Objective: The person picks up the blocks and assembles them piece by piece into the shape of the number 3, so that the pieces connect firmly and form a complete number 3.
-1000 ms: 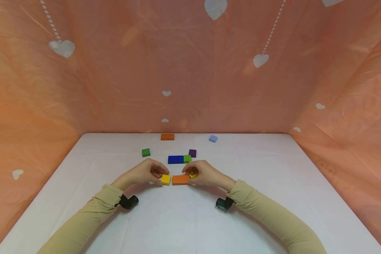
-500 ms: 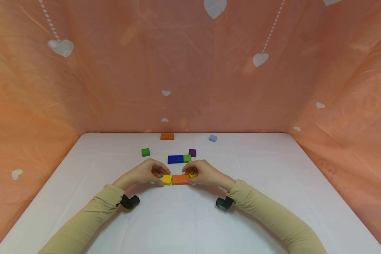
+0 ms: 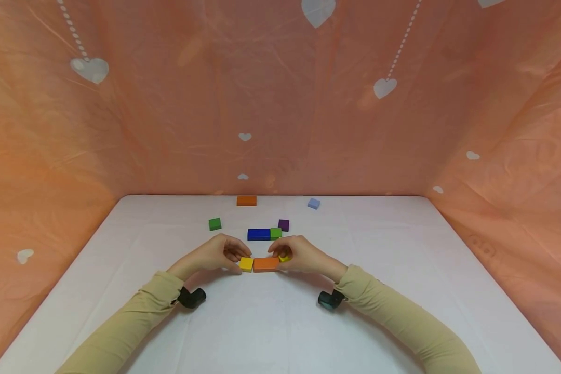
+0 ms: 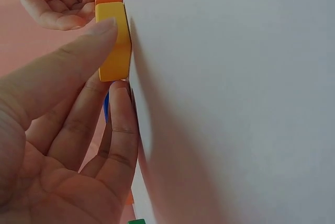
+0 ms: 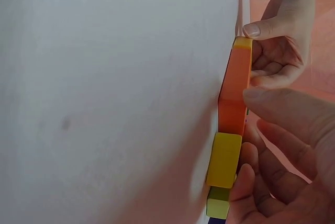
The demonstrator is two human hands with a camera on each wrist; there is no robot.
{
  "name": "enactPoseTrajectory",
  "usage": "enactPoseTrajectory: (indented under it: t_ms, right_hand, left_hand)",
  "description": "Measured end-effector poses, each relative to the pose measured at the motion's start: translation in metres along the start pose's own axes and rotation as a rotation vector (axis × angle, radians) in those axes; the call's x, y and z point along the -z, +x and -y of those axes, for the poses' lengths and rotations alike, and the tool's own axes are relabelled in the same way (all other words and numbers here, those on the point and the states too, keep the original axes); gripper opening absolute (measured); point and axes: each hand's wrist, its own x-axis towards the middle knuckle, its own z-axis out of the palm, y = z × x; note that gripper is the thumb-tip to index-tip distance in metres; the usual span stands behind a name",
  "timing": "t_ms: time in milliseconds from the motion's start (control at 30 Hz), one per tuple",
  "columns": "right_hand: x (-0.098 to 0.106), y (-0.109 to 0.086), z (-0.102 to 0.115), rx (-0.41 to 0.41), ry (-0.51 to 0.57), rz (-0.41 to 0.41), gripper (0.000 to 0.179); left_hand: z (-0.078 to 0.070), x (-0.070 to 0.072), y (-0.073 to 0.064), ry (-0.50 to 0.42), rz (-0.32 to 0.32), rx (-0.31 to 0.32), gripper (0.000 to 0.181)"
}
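My left grip (image 3: 222, 253) pinches a yellow block (image 3: 246, 265) between thumb and fingers. My right grip (image 3: 303, 254) pinches the long orange block (image 3: 265, 265) near its right end. It lies on the white surface (image 3: 262, 327), its long side going left to right. The yellow block touches its left end. Another small block (image 5: 224, 160), also yellow, sits at its right end. The blue block (image 3: 259, 235) behind points the same way.

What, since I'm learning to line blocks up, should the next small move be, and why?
Probably a gentle nudge by the left hand, squaring the yellow block it pinches against the end of the near orange block. In the head view that yellow block looks slightly askew, while the right hand holds the near orange block and could steady it.
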Motion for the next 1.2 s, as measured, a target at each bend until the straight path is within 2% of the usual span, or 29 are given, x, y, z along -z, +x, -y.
enactPoseTrajectory:
  t_ms: [233,400,567,667,833,1033,1200]
  right_hand:
    - [0.0,0.0,0.0,0.001,0.0,-0.002,0.033]
    - [0.0,0.0,0.0,0.0,-0.004,0.008,0.033]
    - [0.0,0.0,0.0,-0.021,0.002,0.01,0.033]
    - [0.0,-0.001,0.0,-0.023,0.003,0.008,0.032]
    - [0.0,-0.001,-0.001,-0.016,-0.002,0.008,0.032]
    - [0.0,0.0,-0.001,-0.016,0.006,0.007,0.032]
    - [0.0,0.0,-0.001,-0.016,0.01,0.009,0.032]
  left_hand:
    - [0.0,0.001,-0.002,0.004,0.002,-0.004,0.04]
    - [0.002,0.008,-0.007,0.019,-0.065,0.029,0.037]
    - [0.002,0.012,-0.011,-0.017,-0.119,0.149,0.031]
    - [0.001,0.012,-0.012,-0.083,-0.141,0.223,0.029]
    - [-0.003,0.008,-0.011,-0.166,-0.137,0.308,0.024]
    - [-0.005,0.0,-0.007,-0.156,-0.154,0.384,0.02]
    - [-0.005,-0.003,-0.006,-0.156,-0.162,0.412,0.019]
